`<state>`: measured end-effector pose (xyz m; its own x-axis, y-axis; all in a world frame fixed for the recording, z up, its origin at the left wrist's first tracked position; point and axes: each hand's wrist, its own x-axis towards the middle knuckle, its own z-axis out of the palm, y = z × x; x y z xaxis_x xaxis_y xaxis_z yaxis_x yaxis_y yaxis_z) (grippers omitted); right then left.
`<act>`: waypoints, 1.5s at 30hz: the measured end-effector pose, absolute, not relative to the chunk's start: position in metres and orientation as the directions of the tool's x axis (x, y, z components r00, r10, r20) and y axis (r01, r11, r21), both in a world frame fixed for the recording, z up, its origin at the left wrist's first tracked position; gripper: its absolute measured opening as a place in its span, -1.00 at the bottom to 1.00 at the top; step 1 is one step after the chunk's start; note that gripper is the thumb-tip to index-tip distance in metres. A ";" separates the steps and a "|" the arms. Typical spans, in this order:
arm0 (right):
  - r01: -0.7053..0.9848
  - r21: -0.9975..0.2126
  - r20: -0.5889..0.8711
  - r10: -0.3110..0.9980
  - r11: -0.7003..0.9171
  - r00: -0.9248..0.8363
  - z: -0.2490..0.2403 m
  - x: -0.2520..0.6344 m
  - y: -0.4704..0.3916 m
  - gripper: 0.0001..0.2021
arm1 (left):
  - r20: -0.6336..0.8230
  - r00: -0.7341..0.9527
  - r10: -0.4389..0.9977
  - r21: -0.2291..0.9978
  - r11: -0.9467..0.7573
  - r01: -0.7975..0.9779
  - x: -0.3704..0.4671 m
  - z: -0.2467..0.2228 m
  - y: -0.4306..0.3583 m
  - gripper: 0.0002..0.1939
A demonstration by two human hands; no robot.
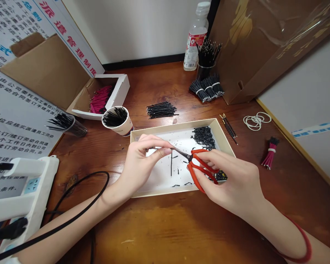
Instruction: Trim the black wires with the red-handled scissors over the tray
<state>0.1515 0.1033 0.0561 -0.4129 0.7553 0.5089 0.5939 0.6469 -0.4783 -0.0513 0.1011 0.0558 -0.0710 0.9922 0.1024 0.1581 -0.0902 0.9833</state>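
Over a shallow cream box [151, 194], my left hand [145, 157] pinches a thin black wire [151, 148] between thumb and fingers. Most of that wire is hidden by the fingers. My right hand [231, 176] grips scissors [196, 163] with red handles, and their narrow blade tips meet the left fingertips at the wire's end. Below the tips a dark strand [171, 165] runs straight down; whether it hangs or lies in the box I cannot tell. Black offcuts [204, 137] are heaped in the box's far right corner, with small scraps scattered on its white bottom.
Behind the box lies a pile of black wires [161, 110]. A paper cup [118, 121] of wires and an open carton [121, 90] with pink wires stand left. At right are banded bundles [206, 90], a bottle [196, 36] and rubber bands [257, 121]. A black cable [79, 216] crosses my left forearm.
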 end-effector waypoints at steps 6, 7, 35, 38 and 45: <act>0.595 -0.484 0.503 0.760 0.642 -0.411 0.058 0.151 0.103 -0.85 | 0.106 -0.074 0.992 0.980 -0.091 0.177 -0.051 0.056 0.101 -0.86; 0.596 -0.482 0.501 0.760 0.642 -0.414 0.058 0.151 0.104 -0.86 | 0.107 -0.075 0.991 0.979 -0.092 0.179 -0.051 0.056 0.101 -0.86; 0.606 -0.456 0.511 0.749 0.652 -0.422 0.058 0.152 0.103 -0.88 | 0.110 -0.074 0.991 0.976 -0.094 0.194 -0.051 0.055 0.102 -0.89; 0.600 -0.460 0.515 0.747 0.655 -0.420 0.059 0.152 0.103 -0.88 | 0.109 -0.078 0.991 0.980 -0.094 0.177 -0.051 0.055 0.102 -0.87; 0.610 -0.452 0.519 0.748 0.651 -0.413 0.057 0.151 0.103 -0.88 | 0.100 -0.081 0.992 0.979 -0.084 0.186 -0.051 0.056 0.102 -0.88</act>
<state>0.1511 0.1031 0.0570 -0.4133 0.7483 0.5188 0.6099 0.6506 -0.4525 -0.0513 0.1016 0.0558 -0.0807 0.9917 0.1001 0.1856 -0.0837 0.9791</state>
